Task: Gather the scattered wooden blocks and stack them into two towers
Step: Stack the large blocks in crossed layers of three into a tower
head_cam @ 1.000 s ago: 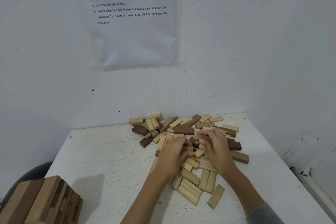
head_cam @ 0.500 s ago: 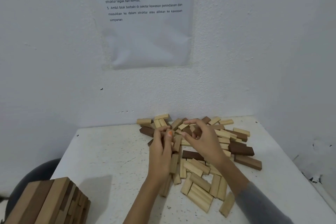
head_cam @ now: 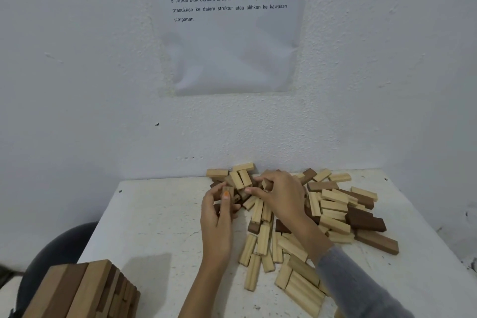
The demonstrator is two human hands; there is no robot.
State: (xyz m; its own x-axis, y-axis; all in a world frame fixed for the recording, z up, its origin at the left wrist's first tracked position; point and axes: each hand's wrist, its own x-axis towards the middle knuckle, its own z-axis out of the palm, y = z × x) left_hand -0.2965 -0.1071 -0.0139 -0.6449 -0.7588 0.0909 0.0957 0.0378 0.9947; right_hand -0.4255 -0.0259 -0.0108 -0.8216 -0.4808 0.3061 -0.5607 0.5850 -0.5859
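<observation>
A heap of light and dark wooden blocks [head_cam: 333,209] lies scattered over the far right half of the white table [head_cam: 160,230]. My left hand [head_cam: 218,217] sits at the heap's left edge, fingers closed around a small brown block [head_cam: 228,191] held upright. My right hand [head_cam: 280,195] reaches into the back of the heap, its fingers pinching a light block [head_cam: 265,184]. A stacked tower of blocks [head_cam: 82,292] stands at the near left corner, seen from above.
The table is pushed against a white wall with a printed instruction sheet [head_cam: 229,23] taped above. A dark round stool [head_cam: 54,253] shows beyond the table's left edge. Another wall closes in on the right side.
Both hands have moved from the middle of the heap toward its far left part. The left hand has picked up a brown block; the right hand has pinched a light one.
</observation>
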